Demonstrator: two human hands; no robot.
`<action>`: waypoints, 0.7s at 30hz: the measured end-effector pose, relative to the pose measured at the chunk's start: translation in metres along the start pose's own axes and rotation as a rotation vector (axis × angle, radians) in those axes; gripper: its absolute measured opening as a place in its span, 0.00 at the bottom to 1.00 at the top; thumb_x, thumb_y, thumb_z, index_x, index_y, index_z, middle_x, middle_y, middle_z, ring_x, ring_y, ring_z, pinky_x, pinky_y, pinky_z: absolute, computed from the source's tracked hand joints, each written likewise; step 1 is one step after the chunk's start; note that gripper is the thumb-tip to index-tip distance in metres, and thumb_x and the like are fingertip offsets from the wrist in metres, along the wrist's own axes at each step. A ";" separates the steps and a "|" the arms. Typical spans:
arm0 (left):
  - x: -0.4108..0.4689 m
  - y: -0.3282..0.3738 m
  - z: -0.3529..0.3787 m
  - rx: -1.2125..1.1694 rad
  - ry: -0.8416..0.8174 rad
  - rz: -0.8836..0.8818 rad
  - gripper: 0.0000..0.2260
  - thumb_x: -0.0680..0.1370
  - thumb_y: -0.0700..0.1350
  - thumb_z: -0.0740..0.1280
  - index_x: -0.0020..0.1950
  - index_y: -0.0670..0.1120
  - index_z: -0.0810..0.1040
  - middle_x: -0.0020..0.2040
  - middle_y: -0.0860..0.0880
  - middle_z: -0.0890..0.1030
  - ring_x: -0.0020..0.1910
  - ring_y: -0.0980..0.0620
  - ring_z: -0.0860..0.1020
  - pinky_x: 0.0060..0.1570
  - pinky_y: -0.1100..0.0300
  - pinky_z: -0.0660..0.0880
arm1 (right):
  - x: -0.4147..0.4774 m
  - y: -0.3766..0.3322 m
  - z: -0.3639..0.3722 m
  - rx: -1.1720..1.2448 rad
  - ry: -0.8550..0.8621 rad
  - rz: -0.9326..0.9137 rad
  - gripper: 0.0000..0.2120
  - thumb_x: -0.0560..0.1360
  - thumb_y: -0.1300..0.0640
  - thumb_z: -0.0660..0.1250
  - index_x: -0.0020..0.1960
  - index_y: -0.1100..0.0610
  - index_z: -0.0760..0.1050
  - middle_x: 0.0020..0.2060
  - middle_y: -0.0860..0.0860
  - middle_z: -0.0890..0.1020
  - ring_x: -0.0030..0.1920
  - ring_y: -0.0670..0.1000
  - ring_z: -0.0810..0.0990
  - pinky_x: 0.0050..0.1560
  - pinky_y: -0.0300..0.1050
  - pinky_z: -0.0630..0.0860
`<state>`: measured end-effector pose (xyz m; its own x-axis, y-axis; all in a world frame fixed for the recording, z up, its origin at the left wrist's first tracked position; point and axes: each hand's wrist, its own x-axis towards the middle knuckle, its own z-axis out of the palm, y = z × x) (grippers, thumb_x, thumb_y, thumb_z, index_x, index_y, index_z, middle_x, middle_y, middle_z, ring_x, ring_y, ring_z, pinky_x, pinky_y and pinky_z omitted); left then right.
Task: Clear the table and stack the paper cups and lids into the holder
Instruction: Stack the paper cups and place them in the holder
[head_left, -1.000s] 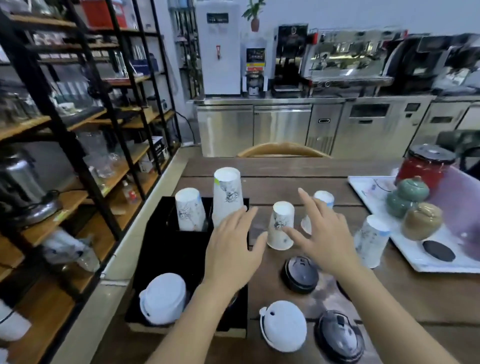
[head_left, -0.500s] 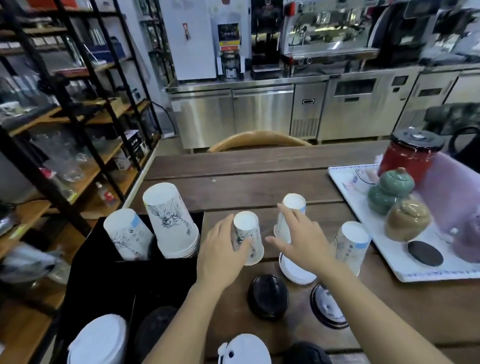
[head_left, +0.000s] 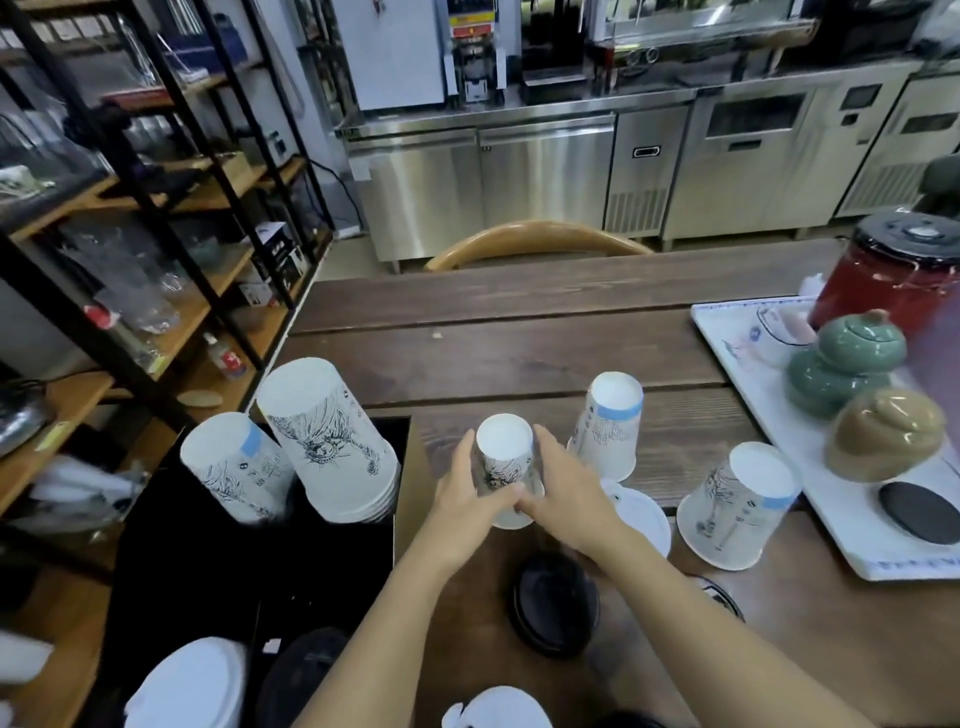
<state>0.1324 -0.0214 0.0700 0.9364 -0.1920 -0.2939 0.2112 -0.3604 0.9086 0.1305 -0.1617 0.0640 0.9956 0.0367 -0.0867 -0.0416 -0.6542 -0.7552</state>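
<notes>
A small upside-down paper cup (head_left: 504, 457) stands on the wooden table (head_left: 519, 353), and my left hand (head_left: 467, 499) and my right hand (head_left: 566, 499) wrap around it from both sides. Two more inverted cups stand to the right, one (head_left: 608, 431) behind my right hand and one (head_left: 737, 504) near the tray. The black holder (head_left: 208, 561) at the left carries a tall cup stack (head_left: 332, 441), a shorter cup stack (head_left: 234, 473), white lids (head_left: 192, 686) and black lids (head_left: 301, 670). Loose lids lie on the table: white (head_left: 644, 519), black (head_left: 556, 603) and white (head_left: 498, 709).
A white tray (head_left: 852, 525) at the right holds a red jar (head_left: 893, 280), green pots (head_left: 841, 364), a tan pot (head_left: 883, 431) and a black coaster (head_left: 919, 512). A chair back (head_left: 535, 239) stands beyond the table. Black shelving (head_left: 130, 218) lines the left.
Both hands moved forward from hovering over the table and closed around the small inverted cup. The camera tilted down and closer to the table.
</notes>
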 end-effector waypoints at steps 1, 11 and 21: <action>0.001 -0.001 0.000 -0.009 -0.001 -0.005 0.43 0.67 0.54 0.71 0.77 0.58 0.51 0.75 0.55 0.60 0.73 0.56 0.60 0.68 0.59 0.60 | 0.001 0.000 0.001 0.020 -0.007 0.000 0.34 0.62 0.43 0.62 0.68 0.49 0.63 0.59 0.45 0.78 0.59 0.50 0.75 0.60 0.51 0.71; -0.012 0.037 -0.002 -0.085 0.072 0.253 0.29 0.71 0.51 0.70 0.70 0.58 0.63 0.68 0.59 0.69 0.66 0.65 0.67 0.69 0.60 0.65 | 0.014 -0.013 -0.012 0.126 0.178 -0.130 0.27 0.65 0.44 0.66 0.62 0.50 0.68 0.56 0.45 0.76 0.58 0.48 0.73 0.61 0.50 0.66; -0.025 0.131 0.029 -0.156 -0.038 0.607 0.22 0.68 0.60 0.64 0.61 0.63 0.68 0.67 0.52 0.70 0.65 0.65 0.69 0.56 0.76 0.68 | -0.020 -0.043 -0.102 0.313 0.557 -0.319 0.33 0.65 0.42 0.69 0.66 0.49 0.61 0.58 0.39 0.69 0.63 0.48 0.71 0.62 0.48 0.72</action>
<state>0.1287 -0.0900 0.1875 0.8922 -0.3538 0.2808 -0.3144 -0.0400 0.9484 0.1206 -0.2115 0.1648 0.8552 -0.2557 0.4509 0.3194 -0.4252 -0.8469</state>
